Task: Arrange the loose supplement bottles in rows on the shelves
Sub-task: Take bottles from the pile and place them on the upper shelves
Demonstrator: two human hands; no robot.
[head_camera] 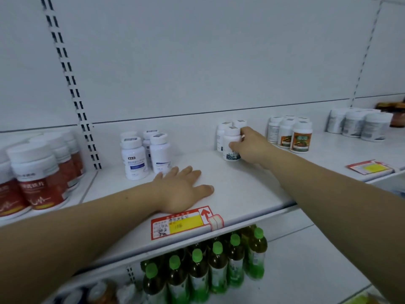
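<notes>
My right hand (pixel 252 145) grips a white supplement bottle (pixel 230 142) with a dark scenic label, standing upright on the white shelf (pixel 252 194). Two more like it (pixel 221 134) stand just behind it. My left hand (pixel 182 189) rests flat on the shelf, fingers spread, holding nothing. To its left stands a group of white bottles with blue labels (pixel 133 159). To the right of my right hand are bottles with orange labels (pixel 300 139).
Red-labelled bottles (pixel 39 178) fill the shelf at far left. Grey-white bottles (pixel 372 126) stand at far right. A red and yellow price tag (pixel 184 222) is clipped to the shelf edge. Green-capped drink bottles (pixel 217 264) fill the shelf below.
</notes>
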